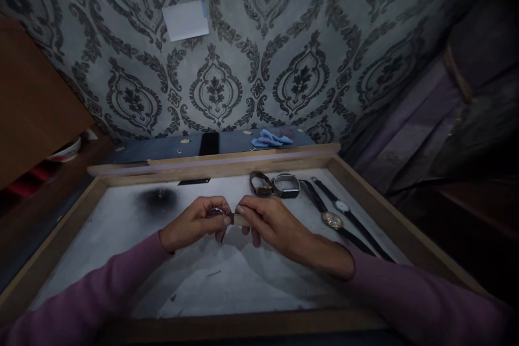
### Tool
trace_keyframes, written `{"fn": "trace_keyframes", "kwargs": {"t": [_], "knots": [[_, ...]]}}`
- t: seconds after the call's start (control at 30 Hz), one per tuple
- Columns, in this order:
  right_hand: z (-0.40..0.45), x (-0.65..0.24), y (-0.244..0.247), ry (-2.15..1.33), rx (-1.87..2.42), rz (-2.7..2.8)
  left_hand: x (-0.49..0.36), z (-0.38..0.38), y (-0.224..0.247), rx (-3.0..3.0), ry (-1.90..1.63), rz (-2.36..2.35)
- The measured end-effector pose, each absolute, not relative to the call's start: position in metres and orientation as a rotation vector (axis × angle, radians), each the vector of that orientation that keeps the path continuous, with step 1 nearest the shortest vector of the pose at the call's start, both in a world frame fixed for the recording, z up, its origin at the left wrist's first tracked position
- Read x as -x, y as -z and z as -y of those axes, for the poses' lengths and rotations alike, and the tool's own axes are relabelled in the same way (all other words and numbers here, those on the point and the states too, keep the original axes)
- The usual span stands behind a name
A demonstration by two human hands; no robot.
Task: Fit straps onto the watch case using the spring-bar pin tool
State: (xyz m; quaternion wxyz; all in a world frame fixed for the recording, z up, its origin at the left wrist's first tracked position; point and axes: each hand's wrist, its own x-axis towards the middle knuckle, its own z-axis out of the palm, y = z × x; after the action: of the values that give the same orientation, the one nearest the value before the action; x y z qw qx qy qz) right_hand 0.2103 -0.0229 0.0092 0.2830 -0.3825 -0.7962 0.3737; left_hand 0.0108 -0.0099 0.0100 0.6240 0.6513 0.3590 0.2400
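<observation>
Between my two hands a wristwatch (218, 210) with a shiny round case is held above the white-bottomed wooden tray. My left hand (192, 224) is closed around the case, thumb in front. A dark strap end (223, 234) hangs below those fingers. My right hand (270, 221) pinches a pale strip (241, 220) that meets the watch at its right side and looks like its strap. Its fingertips nearly touch those of the left, and whether they also hold something small is hidden.
The wooden tray rim (219, 164) surrounds the work area. At its right side lie a brown watch (261, 189), a grey square watch (287, 192), a gold-faced watch (332, 220) and a white-faced watch (343, 206). A black strip (194, 181) lies left; behind are a phone-like black slab (209, 144) and blue cloth (271, 138).
</observation>
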Motion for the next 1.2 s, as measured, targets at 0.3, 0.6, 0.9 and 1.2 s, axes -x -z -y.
{"fn": "trace_keyframes", "kwargs": {"t": [0.3,0.6,0.9,1.2], "knots": [[0.023,-0.208,-0.008,-0.798,0.997,2.174,-0.01,0.012,-0.011,-1.464,-0.548,-0.815],[0.025,-0.207,-0.012,-0.794,0.962,2.15,-0.004,0.011,-0.004,-1.345,-0.553,-0.722],[0.025,-0.209,-0.011,-0.78,0.96,2.157,-0.006,0.014,-0.02,-1.379,-0.514,-0.796],[0.025,-0.208,-0.008,-0.773,0.967,2.183,-0.007,0.014,-0.018,-1.366,-0.493,-0.885]]}}
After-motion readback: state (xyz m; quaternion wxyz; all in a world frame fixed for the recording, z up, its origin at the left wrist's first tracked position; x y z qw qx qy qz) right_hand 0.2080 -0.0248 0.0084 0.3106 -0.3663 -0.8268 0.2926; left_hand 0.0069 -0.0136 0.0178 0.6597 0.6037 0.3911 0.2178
